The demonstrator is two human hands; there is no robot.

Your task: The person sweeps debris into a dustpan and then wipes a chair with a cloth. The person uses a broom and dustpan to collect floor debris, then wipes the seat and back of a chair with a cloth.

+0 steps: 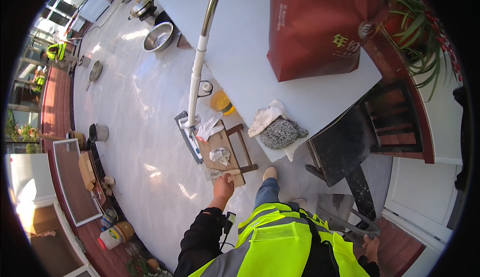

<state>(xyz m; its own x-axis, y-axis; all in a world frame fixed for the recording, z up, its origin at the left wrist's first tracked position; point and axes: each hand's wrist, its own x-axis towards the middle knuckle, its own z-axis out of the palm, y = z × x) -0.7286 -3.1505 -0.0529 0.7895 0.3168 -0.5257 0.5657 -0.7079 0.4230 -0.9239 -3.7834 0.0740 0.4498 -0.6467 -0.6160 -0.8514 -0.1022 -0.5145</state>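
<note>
My left hand (224,187) reaches to a scraper with a wooden handle (233,172) that lies across the near end of a small wooden bench (215,144); whether the fingers close on it is hard to tell. On the bench rest a crumpled white cloth (220,156) and a white glove (210,127). A white-poled squeegee mop (195,78) leans up beside the bench, its flat head (188,138) along the bench's left side. My right hand (371,245), low at the right, grips the rim of a grey bucket (335,207).
A white-topped table (240,44) bears a red bag (315,29), a white cloth (268,117) and a grey shaggy cloth (283,133). A black chair (339,153) stands at right. A yellow oil bottle (222,102), steel basin (158,37) and pan (95,71) are on the floor. People in vests (56,52) show far left.
</note>
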